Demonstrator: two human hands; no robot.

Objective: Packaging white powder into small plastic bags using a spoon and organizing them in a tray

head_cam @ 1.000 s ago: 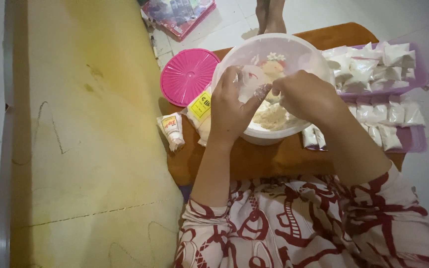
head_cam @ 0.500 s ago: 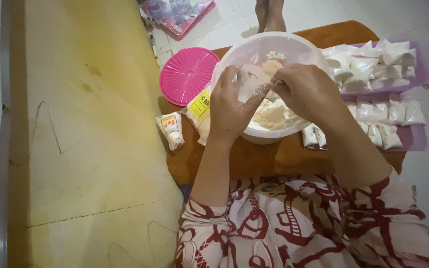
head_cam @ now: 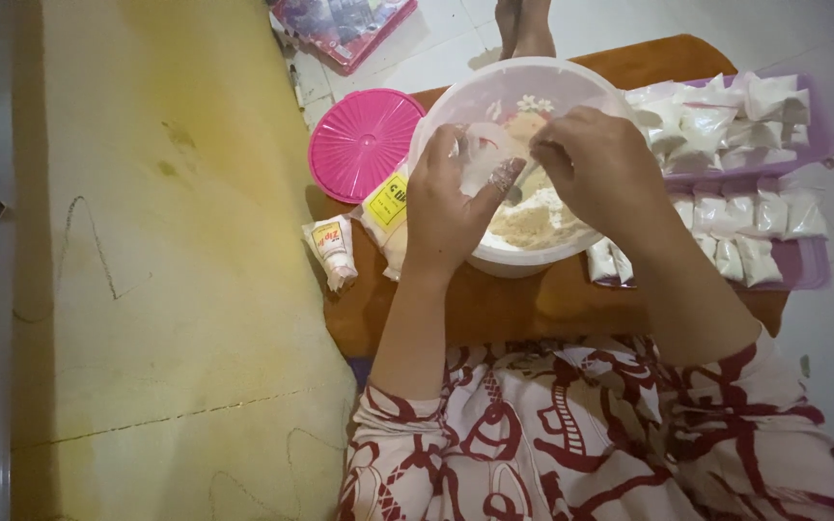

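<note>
Both hands, left hand (head_cam: 451, 198) and right hand (head_cam: 598, 166), remain pinched on a small clear plastic bag (head_cam: 483, 159) over the white bowl (head_cam: 456, 116) of pale powder, nearly unmoved, pink lid (head_cam: 364, 145) at nine o'clock.

small white-yellow sachet (head_cam: 331, 249) left of bowl | yellow-labelled pouch (head_cam: 387, 214) beside it | white packets (head_cam: 745, 207) right

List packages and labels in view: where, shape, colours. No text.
Small sachet: left of the bowl, white, yellow-red label.
Larger clear bag: against the bowl's left side, yellow label.
Small filled clear packets: in rows on the purple tray, right.
Flat pink-edged pack: floor, top edge.
</note>
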